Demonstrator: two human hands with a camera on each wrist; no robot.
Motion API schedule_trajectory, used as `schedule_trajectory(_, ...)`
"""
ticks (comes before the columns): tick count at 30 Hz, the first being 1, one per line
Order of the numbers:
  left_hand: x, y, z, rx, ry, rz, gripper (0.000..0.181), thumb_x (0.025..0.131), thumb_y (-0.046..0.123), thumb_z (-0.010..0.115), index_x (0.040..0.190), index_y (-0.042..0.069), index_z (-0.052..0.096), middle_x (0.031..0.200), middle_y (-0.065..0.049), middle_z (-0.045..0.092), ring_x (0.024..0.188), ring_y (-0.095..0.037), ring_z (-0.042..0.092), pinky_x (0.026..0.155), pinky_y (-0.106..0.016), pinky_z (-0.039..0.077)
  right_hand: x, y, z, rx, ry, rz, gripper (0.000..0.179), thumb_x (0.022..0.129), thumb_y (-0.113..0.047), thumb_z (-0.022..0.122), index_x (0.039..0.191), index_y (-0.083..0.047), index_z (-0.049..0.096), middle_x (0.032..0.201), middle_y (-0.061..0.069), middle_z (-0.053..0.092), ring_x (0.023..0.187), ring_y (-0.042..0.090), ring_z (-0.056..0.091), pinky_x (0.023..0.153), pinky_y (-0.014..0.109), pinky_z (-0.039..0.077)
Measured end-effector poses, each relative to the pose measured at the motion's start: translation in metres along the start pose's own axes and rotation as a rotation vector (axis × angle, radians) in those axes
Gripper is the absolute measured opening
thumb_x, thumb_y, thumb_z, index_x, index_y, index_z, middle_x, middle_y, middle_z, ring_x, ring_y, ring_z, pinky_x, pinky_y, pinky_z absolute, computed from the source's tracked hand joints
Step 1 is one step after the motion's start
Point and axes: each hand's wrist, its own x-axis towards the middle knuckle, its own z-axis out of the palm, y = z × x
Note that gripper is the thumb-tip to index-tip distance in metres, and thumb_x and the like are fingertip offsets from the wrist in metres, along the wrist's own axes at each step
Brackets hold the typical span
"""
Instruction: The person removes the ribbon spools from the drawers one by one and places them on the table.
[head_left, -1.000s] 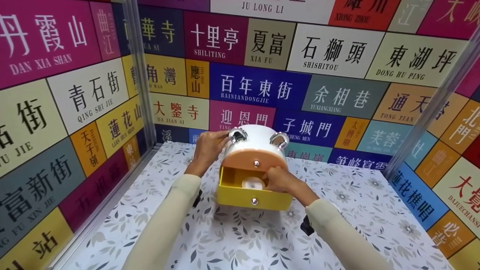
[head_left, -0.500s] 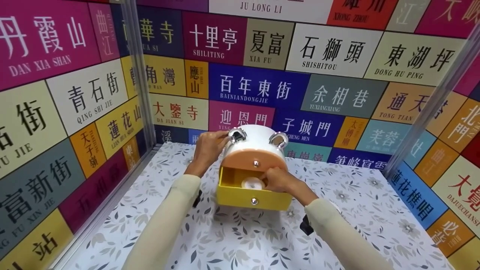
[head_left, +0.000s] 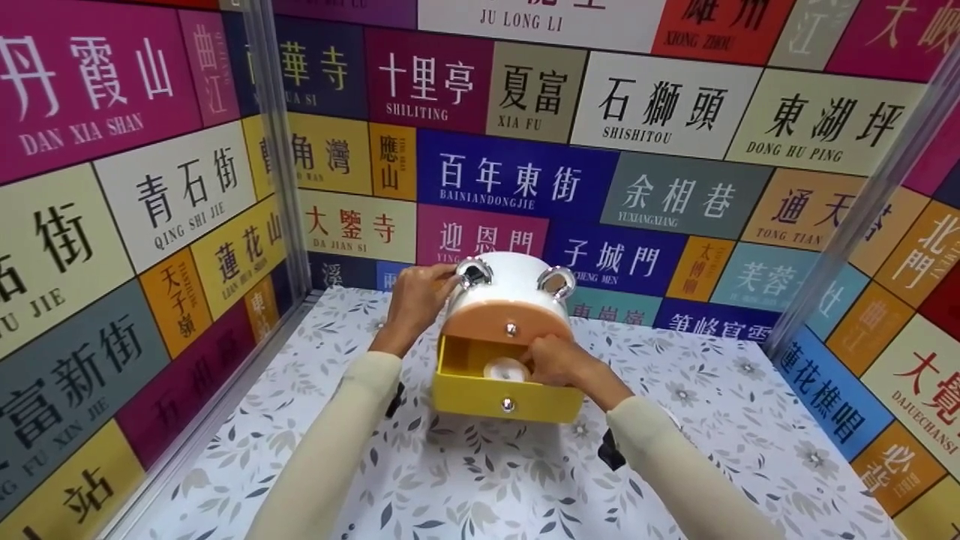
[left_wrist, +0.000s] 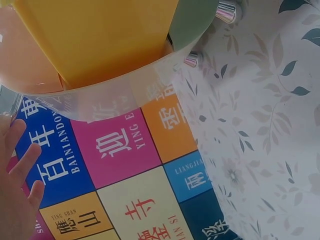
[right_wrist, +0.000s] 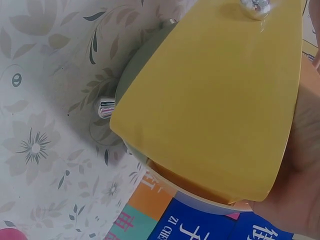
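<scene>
Nothing had shifted noticeably since half a second earlier. Left hand pinched the frog-like storage box's left ear, apparently bracing; right hand reached into the box's open yellow drawer, beside the white disc, its grip indeterminable. Next move likely required continued bracing.

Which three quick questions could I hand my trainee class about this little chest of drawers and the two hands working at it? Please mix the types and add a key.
1. True or false: the yellow drawer is pulled out.
2. Fill in the missing word: the round disc lying inside that drawer is ____ in colour.
3. Multiple choice: what does the left hand touch?
A) a drawer knob
B) a silver ring
C) the tabletop

Key: 1. true; 2. white; 3. B
</scene>
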Motion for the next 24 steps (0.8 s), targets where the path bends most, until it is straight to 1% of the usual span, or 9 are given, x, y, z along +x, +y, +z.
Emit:
schedule_trajectory(3, 0.0, 0.0, 0.0, 0.0, 0.006, 0.008, 0.029, 0.099, 0.031, 0.074, 0.122, 0.015, 0.078, 0.112, -0.003, 0.079, 0.106, -0.025, 0.074, 0.094, -0.038, 0.058, 0.0, 0.001, 0.0, -0.03, 0.019, 0.007, 0.008, 0.082, -0.012, 0.076, 0.076, -0.011, 0.081, 0.058, -0.007, 0.063, 0.052, 0.008, 0.049, 0.05, 0.025, 0.041)
schedule_trajectory(7, 0.0, -0.001, 0.0, 0.011, 0.027, 0.042, 0.028, 0.098, 0.031, 0.075, 0.12, 0.013, 0.079, 0.109, -0.003, 0.079, 0.102, -0.028, 0.074, 0.093, -0.042, 0.058, 0.0, 0.003, -0.001, 0.0, 0.02, -0.022, 0.011, 0.081, -0.016, 0.077, 0.085, -0.009, 0.084, 0.071, -0.001, 0.076, 0.06, 0.007, 0.06, 0.058, 0.027, 0.053)
schedule_trajectory(9, 0.001, -0.002, 0.0, 0.017, 0.037, 0.056, 0.028, 0.098, 0.031, 0.075, 0.119, 0.012, 0.08, 0.108, -0.004, 0.079, 0.1, -0.028, 0.075, 0.091, -0.042, 0.059, -0.001, 0.005, -0.004, 0.049, 0.005, -0.029, 0.019, 0.08, -0.022, 0.08, 0.089, -0.006, 0.084, 0.077, 0.003, 0.078, 0.063, 0.005, 0.062, 0.061, 0.025, 0.054)
schedule_trajectory(11, 0.001, -0.002, 0.0, 0.019, 0.041, 0.058, 0.028, 0.097, 0.031, 0.075, 0.118, 0.012, 0.08, 0.108, -0.004, 0.079, 0.099, -0.028, 0.075, 0.089, -0.042, 0.059, -0.003, 0.007, -0.006, 0.111, -0.027, -0.016, 0.027, 0.081, -0.029, 0.082, 0.091, -0.005, 0.084, 0.077, 0.003, 0.078, 0.062, 0.003, 0.059, 0.059, 0.022, 0.05)
schedule_trajectory(13, 0.001, -0.001, 0.0, 0.016, 0.038, 0.051, 0.029, 0.098, 0.031, 0.075, 0.119, 0.011, 0.079, 0.108, -0.005, 0.079, 0.1, -0.028, 0.075, 0.089, -0.041, 0.059, -0.005, 0.007, -0.01, 0.171, -0.066, 0.016, 0.032, 0.082, -0.037, 0.083, 0.089, -0.006, 0.085, 0.069, -0.001, 0.073, 0.057, 0.002, 0.053, 0.053, 0.02, 0.043)
schedule_trajectory(15, 0.0, -0.001, 0.0, 0.012, 0.034, 0.042, 0.03, 0.098, 0.031, 0.075, 0.119, 0.011, 0.079, 0.109, -0.005, 0.079, 0.1, -0.028, 0.075, 0.09, -0.041, 0.059, -0.007, 0.007, -0.014, 0.229, -0.108, 0.071, 0.036, 0.083, -0.043, 0.082, 0.078, -0.008, 0.083, 0.059, -0.005, 0.062, 0.052, 0.003, 0.047, 0.049, 0.019, 0.037)
schedule_trajectory(18, 0.0, 0.0, -0.001, 0.006, 0.032, 0.036, 0.03, 0.098, 0.031, 0.074, 0.12, 0.011, 0.079, 0.109, -0.006, 0.079, 0.1, -0.028, 0.075, 0.09, -0.042, 0.059, -0.012, 0.004, -0.021, 0.318, -0.163, 0.197, 0.042, 0.084, -0.051, 0.079, 0.063, -0.015, 0.072, 0.052, -0.009, 0.048, 0.046, 0.004, 0.04, 0.044, 0.019, 0.033)
schedule_trajectory(21, 0.0, 0.0, 0.0, 0.006, 0.028, 0.031, 0.029, 0.099, 0.031, 0.073, 0.121, 0.012, 0.078, 0.11, -0.005, 0.079, 0.1, -0.027, 0.074, 0.091, -0.041, 0.058, -0.016, 0.0, -0.025, 0.398, -0.178, 0.308, 0.046, 0.083, -0.054, 0.079, 0.058, -0.018, 0.065, 0.053, -0.007, 0.048, 0.046, 0.006, 0.039, 0.043, 0.019, 0.034)
schedule_trajectory(24, -0.001, 0.0, 0.0, 0.005, 0.018, 0.029, 0.029, 0.1, 0.031, 0.072, 0.122, 0.013, 0.078, 0.112, -0.005, 0.079, 0.1, -0.026, 0.074, 0.091, -0.039, 0.059, -0.019, -0.003, -0.027, 0.455, -0.16, 0.365, 0.044, 0.08, -0.053, 0.082, 0.059, -0.017, 0.068, 0.053, -0.006, 0.049, 0.045, 0.006, 0.038, 0.043, 0.019, 0.032)
